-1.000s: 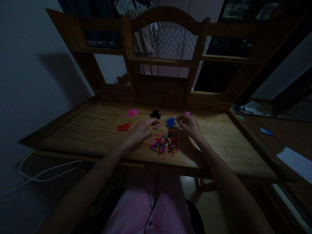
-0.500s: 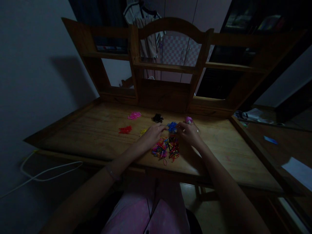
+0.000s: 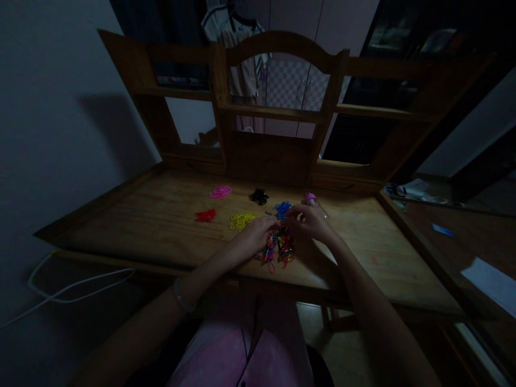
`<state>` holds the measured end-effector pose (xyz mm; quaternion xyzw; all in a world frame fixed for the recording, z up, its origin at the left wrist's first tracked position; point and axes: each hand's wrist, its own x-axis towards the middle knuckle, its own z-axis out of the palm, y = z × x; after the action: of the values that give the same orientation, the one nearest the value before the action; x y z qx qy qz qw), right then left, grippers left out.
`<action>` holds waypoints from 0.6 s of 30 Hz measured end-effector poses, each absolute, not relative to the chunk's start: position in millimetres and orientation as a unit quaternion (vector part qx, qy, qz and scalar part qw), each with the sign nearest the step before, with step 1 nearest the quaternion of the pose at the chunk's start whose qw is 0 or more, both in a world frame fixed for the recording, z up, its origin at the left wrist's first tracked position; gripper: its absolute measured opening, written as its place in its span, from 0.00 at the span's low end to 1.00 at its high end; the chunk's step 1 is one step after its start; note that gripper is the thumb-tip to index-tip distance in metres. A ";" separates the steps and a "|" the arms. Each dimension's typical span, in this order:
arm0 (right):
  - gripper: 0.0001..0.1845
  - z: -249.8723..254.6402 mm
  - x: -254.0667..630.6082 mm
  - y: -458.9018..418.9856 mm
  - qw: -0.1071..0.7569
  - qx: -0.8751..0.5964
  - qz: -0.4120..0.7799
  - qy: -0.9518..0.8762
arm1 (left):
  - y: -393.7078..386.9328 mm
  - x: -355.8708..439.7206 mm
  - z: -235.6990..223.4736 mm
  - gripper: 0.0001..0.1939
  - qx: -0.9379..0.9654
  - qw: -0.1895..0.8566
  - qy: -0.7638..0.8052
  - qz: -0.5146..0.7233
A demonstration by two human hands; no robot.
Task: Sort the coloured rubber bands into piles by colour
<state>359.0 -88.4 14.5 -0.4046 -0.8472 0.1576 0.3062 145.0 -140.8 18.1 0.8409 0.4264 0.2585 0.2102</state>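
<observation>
A mixed heap of small coloured rubber bands lies near the desk's front edge. My left hand reaches over its left back part, thumb and fingers drawn together; whatever they pinch is too small to make out. Opposite, my right hand hovers between the heap and the blue bands, its fingers curled to a pinch, their tips dim. Beside my left hand is a yellow pile. Red bands, pink bands and black bands form separate piles. One loose pinkish band lies in front.
A pink-topped object stands just behind my right hand. The wooden desk has a shelf frame along its back. A white cable hangs at the left, and paper lies on the right-hand surface.
Both hands have drawn back from the blue pile toward the mixed heap. My left hand has come nearer to me, uncovering more of the yellow pile.
</observation>
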 end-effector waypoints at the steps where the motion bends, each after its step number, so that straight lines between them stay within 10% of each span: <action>1: 0.06 14.4 359.4 -88.7 0.292 -0.402 0.157 -0.854 | -140.4 144.5 17.7 0.16 0.840 0.208 0.428 0.260; 18: 0.07 3.6 357.8 -86.4 0.264 -0.389 0.187 -0.862 | -147.0 146.8 22.1 0.13 0.822 0.203 0.459 0.269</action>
<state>357.8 -86.4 3.6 -0.3894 -0.8623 0.1871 0.2644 146.8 -147.0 22.1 0.8222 0.4585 0.2695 0.2030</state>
